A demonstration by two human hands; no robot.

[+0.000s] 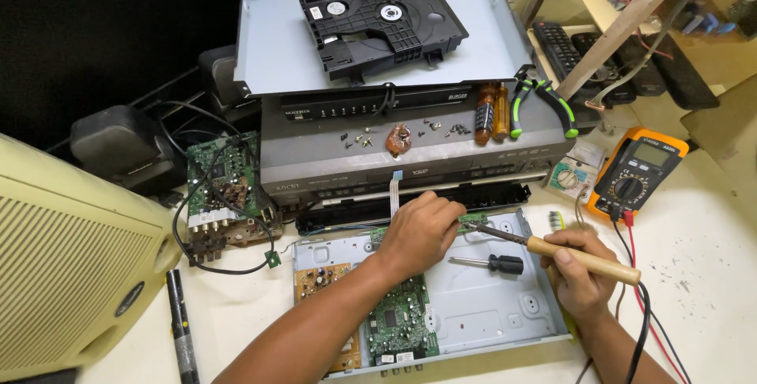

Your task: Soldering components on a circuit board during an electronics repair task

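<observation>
My right hand [582, 274] grips a soldering iron [583, 259] by its wooden handle, the metal tip pointing left at a small green circuit board [473, 219] at the back edge of an open metal chassis [489, 305]. My left hand [419, 230] rests closed over that spot, fingers pressed on the small board beside the iron's tip. A larger green circuit board [400, 317] lies in the chassis under my left forearm. A black-handled screwdriver [493, 262] lies on the chassis floor between my hands.
An orange multimeter [637, 173] with red and black leads sits at right. Stacked grey player units [410, 155] behind carry loose screws, two screwdrivers, green-handled pliers [544, 96] and a black disc drive [382, 21]. A loose circuit board [225, 187] and a cream speaker [71, 266] stand left.
</observation>
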